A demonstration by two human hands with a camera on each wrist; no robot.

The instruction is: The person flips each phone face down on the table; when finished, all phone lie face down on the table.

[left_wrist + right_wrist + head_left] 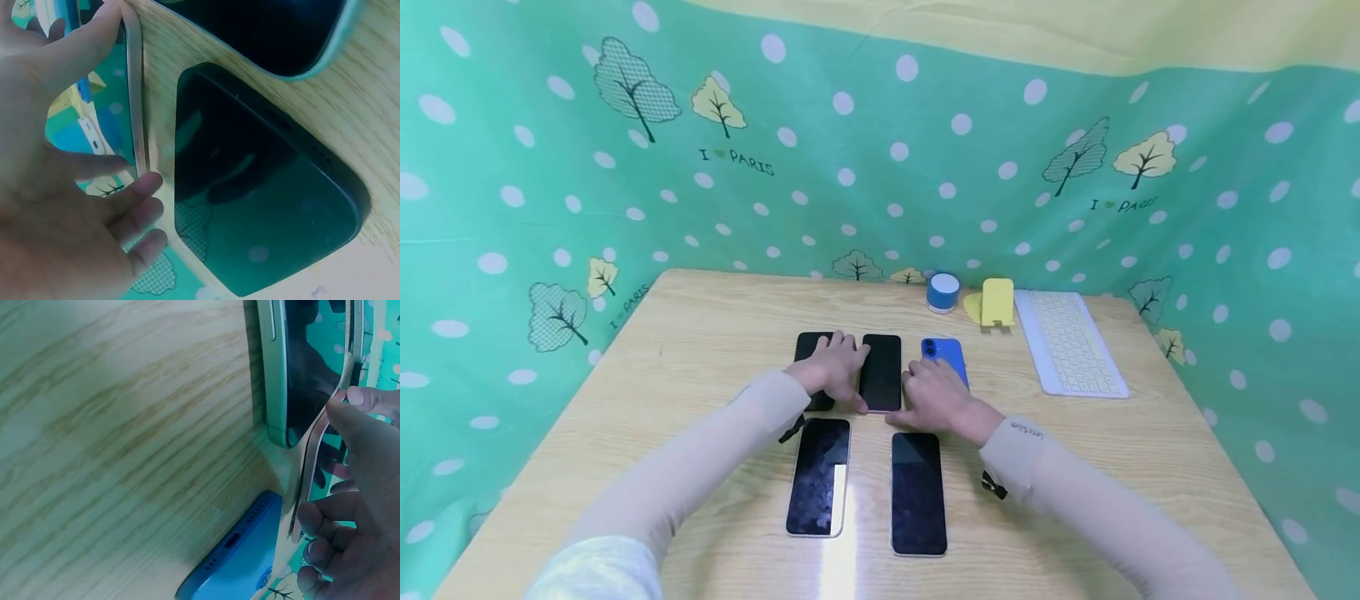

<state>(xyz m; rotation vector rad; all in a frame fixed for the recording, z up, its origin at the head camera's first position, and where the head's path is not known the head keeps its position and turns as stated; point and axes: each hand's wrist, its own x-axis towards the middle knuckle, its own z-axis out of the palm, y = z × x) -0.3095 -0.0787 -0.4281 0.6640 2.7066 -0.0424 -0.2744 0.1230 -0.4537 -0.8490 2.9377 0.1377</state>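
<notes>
A black-screened smartphone [881, 372] with a pinkish frame lies face up between both hands. My left hand [837, 367] holds its left side, the thumb at the near corner and the index finger farther up the edge. From the other side my right hand [936, 392] holds it, thumb at the near right corner and curled fingers along the right edge. In the right wrist view both thumbs meet close together by the pinkish frame [312, 464]. Partly under the left hand in the head view is a dark phone [811, 346]; the right hand partly covers a blue phone [952, 353].
Two more phones lie nearer, a left one [817, 479] and a right one [919, 500]. Along the back of the wooden table [715, 333] stand a blue round container [942, 293] and a yellow phone stand [997, 302]. A white keyboard [1071, 343] lies at the right.
</notes>
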